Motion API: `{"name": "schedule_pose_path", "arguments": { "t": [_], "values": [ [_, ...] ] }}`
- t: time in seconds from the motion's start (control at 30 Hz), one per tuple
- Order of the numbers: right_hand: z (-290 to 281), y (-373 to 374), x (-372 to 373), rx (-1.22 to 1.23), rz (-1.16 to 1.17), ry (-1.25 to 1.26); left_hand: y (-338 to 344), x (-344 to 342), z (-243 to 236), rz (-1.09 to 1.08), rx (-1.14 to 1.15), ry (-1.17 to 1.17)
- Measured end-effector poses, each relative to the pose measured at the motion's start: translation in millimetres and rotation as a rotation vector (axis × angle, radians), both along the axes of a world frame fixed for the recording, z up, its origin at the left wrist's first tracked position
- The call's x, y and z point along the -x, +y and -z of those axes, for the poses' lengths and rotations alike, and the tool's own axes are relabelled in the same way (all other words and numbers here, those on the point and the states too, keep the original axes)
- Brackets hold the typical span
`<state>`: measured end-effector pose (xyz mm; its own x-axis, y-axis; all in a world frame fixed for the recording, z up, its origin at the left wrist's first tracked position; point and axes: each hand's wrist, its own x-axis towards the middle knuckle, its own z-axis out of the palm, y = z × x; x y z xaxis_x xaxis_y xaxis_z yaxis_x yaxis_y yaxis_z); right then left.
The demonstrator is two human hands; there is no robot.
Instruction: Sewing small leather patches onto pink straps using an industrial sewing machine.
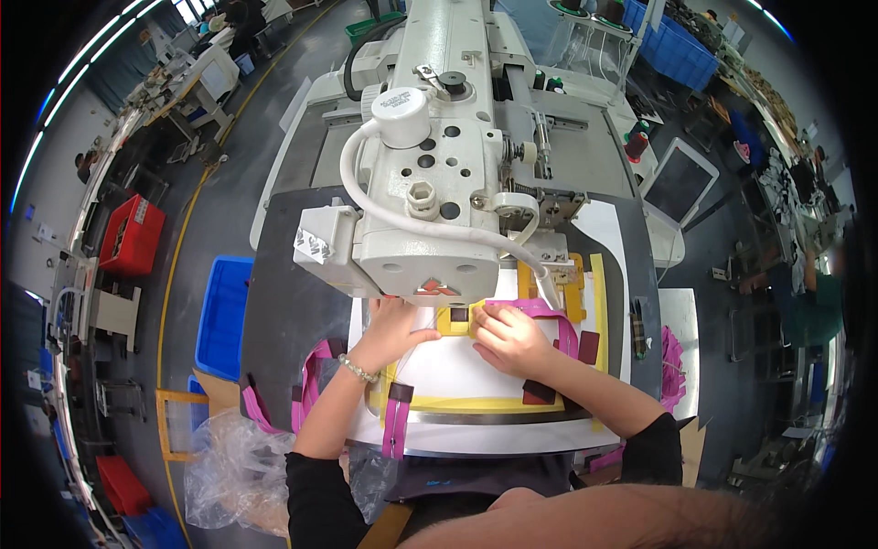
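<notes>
Under the head of a white industrial sewing machine (412,220), both hands rest on a white work plate (439,375) edged with yellow tape. My left hand (389,336) lies flat at the left, thumb stretched toward a small yellow clamp frame (445,322); its fingertips are partly hidden by the machine head. A dark patch (460,315) shows inside that frame. My right hand (514,340) has its fingers bent and pressed together at the frame's right side, on the end of a magenta zipper strip (568,340) that curves away to the right.
More magenta zipper strips with dark end tabs (396,423) hang over the table's front edge and left side. Dark red pieces (590,347) lie right of my hand. A blue bin (222,316) and clear plastic bags (240,471) stand left; a tablet-like screen (679,183) is at right.
</notes>
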<state>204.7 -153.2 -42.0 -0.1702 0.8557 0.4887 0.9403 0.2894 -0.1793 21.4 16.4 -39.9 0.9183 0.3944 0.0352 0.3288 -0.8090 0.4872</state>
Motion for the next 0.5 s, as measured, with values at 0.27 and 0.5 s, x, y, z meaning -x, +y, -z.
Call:
{"name": "schedule_pose_path", "arguments": {
  "t": [0.27,0.5],
  "values": [
    [-16.2,8.8,-24.1,0.007,-0.054,-0.145,-9.2,6.2,-2.3,-0.023,-0.257,-0.135],
    [-29.0,35.3,-42.4,0.015,0.306,-0.025,-11.0,9.2,-0.4,0.043,-0.304,-0.262]
  ]
}}
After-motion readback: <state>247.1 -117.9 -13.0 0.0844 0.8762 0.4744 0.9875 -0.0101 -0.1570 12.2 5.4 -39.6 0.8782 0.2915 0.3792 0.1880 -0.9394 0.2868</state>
